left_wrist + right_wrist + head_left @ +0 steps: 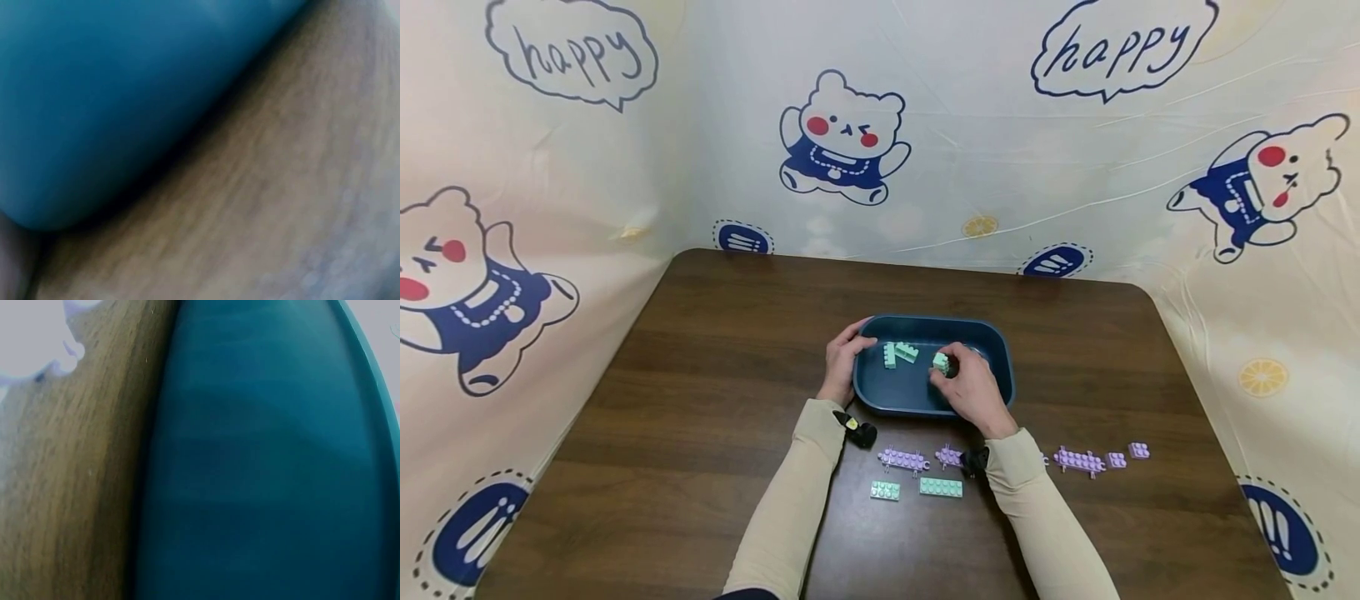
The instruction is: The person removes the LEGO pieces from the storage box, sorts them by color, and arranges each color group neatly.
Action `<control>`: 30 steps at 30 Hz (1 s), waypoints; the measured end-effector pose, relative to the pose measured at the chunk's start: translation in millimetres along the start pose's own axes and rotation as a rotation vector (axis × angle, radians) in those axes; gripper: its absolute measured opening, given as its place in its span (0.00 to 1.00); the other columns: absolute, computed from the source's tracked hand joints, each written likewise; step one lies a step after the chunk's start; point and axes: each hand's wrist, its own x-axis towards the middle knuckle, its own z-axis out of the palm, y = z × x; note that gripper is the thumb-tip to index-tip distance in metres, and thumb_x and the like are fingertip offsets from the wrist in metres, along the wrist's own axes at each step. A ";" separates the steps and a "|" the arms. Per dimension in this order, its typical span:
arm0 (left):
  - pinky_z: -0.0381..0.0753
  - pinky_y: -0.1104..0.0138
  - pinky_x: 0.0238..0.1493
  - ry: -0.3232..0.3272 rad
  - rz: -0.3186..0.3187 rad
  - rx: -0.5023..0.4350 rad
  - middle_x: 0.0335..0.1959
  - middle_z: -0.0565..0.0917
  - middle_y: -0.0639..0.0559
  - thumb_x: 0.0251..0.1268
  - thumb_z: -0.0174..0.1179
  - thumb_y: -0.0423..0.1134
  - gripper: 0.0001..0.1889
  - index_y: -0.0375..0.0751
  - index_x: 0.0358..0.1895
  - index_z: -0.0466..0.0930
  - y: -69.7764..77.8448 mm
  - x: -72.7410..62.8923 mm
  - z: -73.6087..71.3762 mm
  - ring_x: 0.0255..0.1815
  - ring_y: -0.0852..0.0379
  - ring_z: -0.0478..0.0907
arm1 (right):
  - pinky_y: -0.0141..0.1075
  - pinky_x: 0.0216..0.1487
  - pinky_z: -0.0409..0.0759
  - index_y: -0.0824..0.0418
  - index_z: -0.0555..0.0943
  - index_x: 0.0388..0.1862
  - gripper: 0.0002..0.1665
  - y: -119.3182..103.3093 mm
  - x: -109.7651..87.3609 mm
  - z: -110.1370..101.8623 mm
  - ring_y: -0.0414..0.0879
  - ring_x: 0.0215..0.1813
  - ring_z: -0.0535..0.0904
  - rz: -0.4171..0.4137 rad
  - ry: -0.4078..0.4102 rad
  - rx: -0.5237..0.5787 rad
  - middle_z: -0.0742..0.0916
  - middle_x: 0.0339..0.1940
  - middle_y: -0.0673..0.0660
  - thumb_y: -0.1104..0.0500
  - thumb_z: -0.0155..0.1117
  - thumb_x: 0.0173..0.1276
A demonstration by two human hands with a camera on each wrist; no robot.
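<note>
One mint-green brick (pixel 941 362) sits pinched between the thumb and fingers of the right hand (pixel 976 389), close to the middle of the blue tray (pixel 898 392) (whether it touches the tray floor, I cannot tell). With the tray as a dial and its far side at twelve, that hand reaches in from five o'clock. The left hand (pixel 842 364) grips the tray between nine and ten o'clock, thumb over the rim and fingers along the outer wall. Inside, toward ten o'clock from the middle, two loose green bricks (pixel 906 352) lie just beside each other.

A cream sleeve covers each forearm, and a black wrist camera (pixel 857 431) sits on each wrist; the left one sees only blurred tray wall and wood, the right one the tray's outer side with a washed-out lilac shape at its ten o'clock.

Farther out on the brown table (pixel 700 417), a long purple piece (pixel 903 459) lies near seven o'clock and a similar one, partly hidden by the right wrist camera, near six. Nearer the person, a short green block (pixel 885 491) lies near seven, a longer green block (pixel 941 487) at six. Toward four o'clock lie another long purple piece and two small purple bricks (pixel 1116 460).
</note>
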 end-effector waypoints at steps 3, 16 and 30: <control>0.65 0.54 0.64 -0.001 -0.001 -0.006 0.58 0.79 0.52 0.56 0.63 0.38 0.20 0.47 0.55 0.83 -0.5 0.6 -0.4 0.59 0.52 0.72 | 0.39 0.38 0.74 0.58 0.80 0.50 0.18 -0.8 0.2 0.5 0.49 0.39 0.72 -0.026 0.029 -0.016 0.80 0.37 0.53 0.50 0.67 0.66; 0.67 0.55 0.63 -0.011 0.007 0.010 0.58 0.79 0.53 0.57 0.64 0.40 0.20 0.49 0.55 0.83 0.9 1.5 -1.0 0.59 0.51 0.73 | 0.38 0.34 0.73 0.56 0.80 0.46 0.21 -10.6 -11.7 -12.7 0.47 0.38 0.70 -0.124 0.089 -0.112 0.80 0.35 0.52 0.46 0.71 0.61; 0.67 0.54 0.63 -0.018 0.005 0.015 0.59 0.78 0.54 0.58 0.64 0.41 0.19 0.51 0.55 0.83 -1.3 -1.2 -1.3 0.60 0.51 0.72 | 0.40 0.40 0.70 0.56 0.85 0.44 0.17 -28.0 -37.7 -44.4 0.48 0.41 0.70 -0.193 0.039 -0.228 0.84 0.41 0.52 0.50 0.74 0.59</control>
